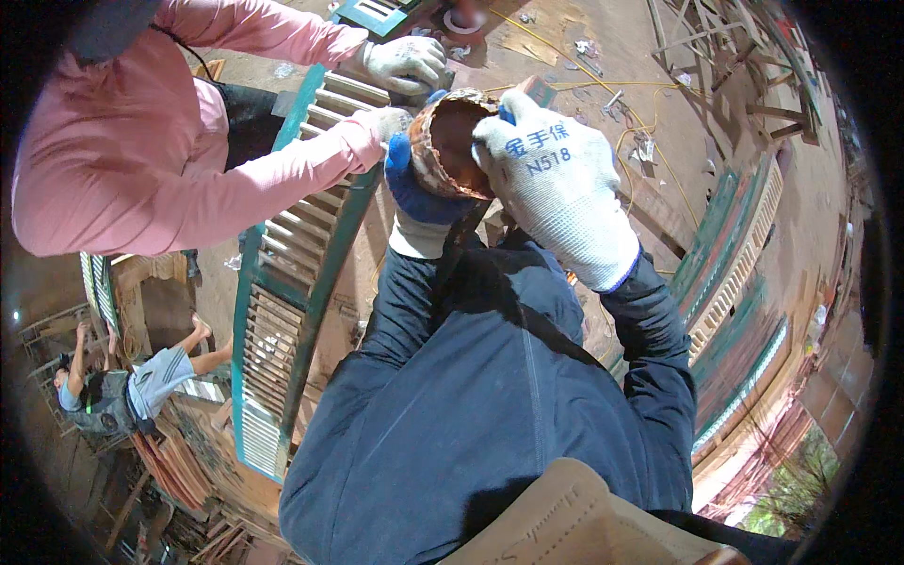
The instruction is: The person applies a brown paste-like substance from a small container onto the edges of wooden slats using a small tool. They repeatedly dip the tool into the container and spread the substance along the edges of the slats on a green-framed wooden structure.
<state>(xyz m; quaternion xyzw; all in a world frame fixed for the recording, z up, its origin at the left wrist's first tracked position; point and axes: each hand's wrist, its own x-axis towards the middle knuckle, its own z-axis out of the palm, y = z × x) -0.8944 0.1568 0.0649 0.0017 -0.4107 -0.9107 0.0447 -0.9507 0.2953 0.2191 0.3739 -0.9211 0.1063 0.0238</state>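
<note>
My left hand (424,198), in a white glove with a blue palm, is wrapped round the near left side of a round paint can (436,174). The can's rim is crusted, and its inside looks reddish brown. At the right rim is my gloved right hand (557,174), its back toward me and its fingers curled over the opening. What those fingers hold, if anything, is hidden. Just left of the can, a co-worker in a pink top has one gloved hand (407,64) near a green slatted shutter (325,273), with the other glove close to my left hand.
More green slatted panels (734,254) lie on the right. A yellow cord (650,127) runs over the dirt floor, among scraps. Timber frames (716,56) stand at the far right. Another person (141,386) is at the left, near stacked boards (174,466).
</note>
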